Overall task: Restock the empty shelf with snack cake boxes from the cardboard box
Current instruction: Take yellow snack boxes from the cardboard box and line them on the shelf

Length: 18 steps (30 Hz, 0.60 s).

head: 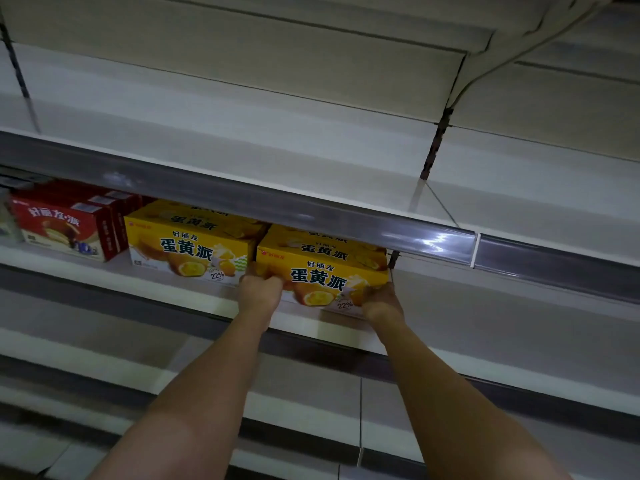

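We list two yellow boxes (322, 271) (188, 242) bearing dark lettering outlined in white, pictures of golden cakes and a white strip along the bottom. We list a red box (64, 225) with white lettering and a brown-coated cake pictured. We note off-white shelves (242, 147) with grey edge strips (311, 209).
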Available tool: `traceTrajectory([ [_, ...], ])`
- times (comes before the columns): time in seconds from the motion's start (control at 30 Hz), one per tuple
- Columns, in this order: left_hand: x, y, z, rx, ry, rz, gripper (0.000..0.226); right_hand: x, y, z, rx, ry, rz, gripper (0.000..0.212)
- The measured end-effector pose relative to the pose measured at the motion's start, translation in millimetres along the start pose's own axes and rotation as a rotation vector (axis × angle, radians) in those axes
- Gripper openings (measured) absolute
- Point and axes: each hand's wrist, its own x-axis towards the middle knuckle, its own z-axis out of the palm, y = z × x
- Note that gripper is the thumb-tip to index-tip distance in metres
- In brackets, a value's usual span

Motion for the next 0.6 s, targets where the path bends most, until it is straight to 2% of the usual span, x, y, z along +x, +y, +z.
traceTrajectory([
  [0.07,-3,1,1,-0.004,-0.007,0.022,0.035,0,1,-1,0.003,-0.015,-0.014,0.054],
  [0.13,-10,2,2,0.001,-0.004,0.039,0.047,0,3,-4,0.007,-0.053,-0.012,0.062],
  [0.23,-21,-1,3,0.065,0.036,0.049,0.045,3,6,-9,-0.017,-0.11,-0.029,0.07],
  [0.4,-47,-1,6,0.149,0.183,0.038,0.044,2,19,-22,-0.061,-0.132,-0.084,0.043],
  [0.6,-96,-16,10,0.144,0.298,-0.005,0.044,-15,41,-40,0.027,-0.102,-0.162,0.041],
])
